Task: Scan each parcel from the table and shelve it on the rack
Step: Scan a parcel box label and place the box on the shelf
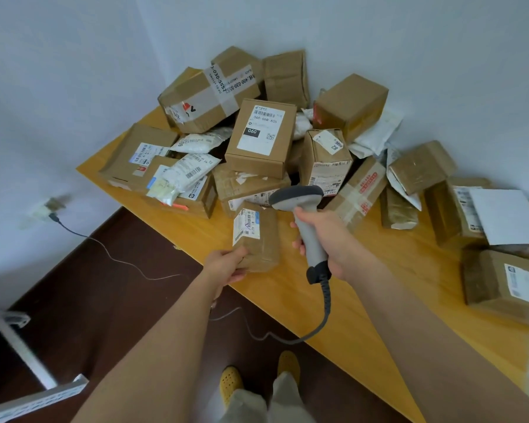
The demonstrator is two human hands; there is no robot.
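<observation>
My left hand (pixel 226 265) grips small taped parcel (pixel 258 236) frame centre, near table (pixel 333 288) edge; right hand (pixel 324 239) holds scanner (pixel 306 221), head over parcel.

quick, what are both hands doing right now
Left hand: grips the small taped parcel at its lower corner.
Right hand: grips the barcode scanner by its handle.

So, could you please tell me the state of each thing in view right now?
left hand: grips the small taped parcel
small taped parcel: held upright at the table edge, label facing up
right hand: grips the barcode scanner
barcode scanner: head near the parcel
parcel pile: heaped on the table
</observation>
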